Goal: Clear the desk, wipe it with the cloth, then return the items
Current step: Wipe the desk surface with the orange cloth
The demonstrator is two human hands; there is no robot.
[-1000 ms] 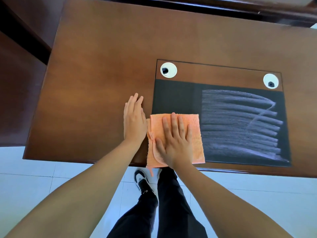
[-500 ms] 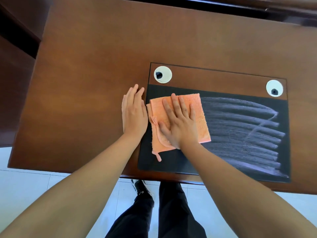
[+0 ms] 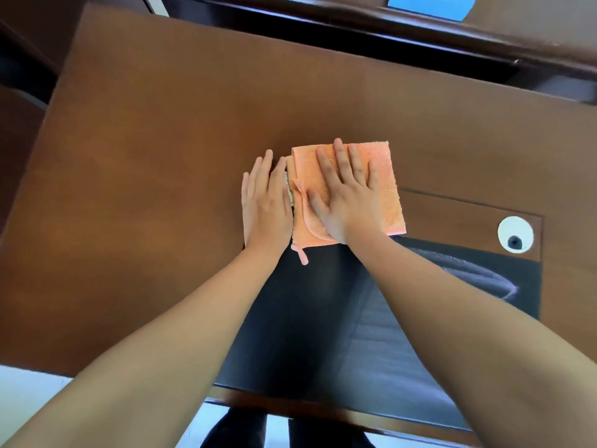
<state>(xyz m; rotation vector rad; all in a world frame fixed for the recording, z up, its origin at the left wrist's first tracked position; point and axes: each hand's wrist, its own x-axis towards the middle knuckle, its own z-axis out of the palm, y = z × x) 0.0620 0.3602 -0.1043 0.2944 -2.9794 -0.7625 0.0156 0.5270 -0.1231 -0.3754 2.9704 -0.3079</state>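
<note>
A folded orange cloth (image 3: 384, 185) lies flat on the brown wooden desk (image 3: 161, 140), near its middle. My right hand (image 3: 347, 197) presses down on the cloth with fingers spread. Just left of the cloth, my left hand (image 3: 265, 202) rests flat on the bare wood, fingers together, touching the cloth's left edge. A black mat (image 3: 307, 318) lies under my forearms, with whitish wipe streaks on its right part.
A white round cap with a dark hole (image 3: 515, 235) sits in the inset wooden strip at the right. Dark furniture runs along the desk's far edge. The desk's near edge and pale floor tiles (image 3: 29, 392) show at the bottom, with dark trousers below.
My right hand has pushed the cloth away from me, from the mat's near edge up onto the wood past the mat's far left corner. My left hand moved forward beside it.
</note>
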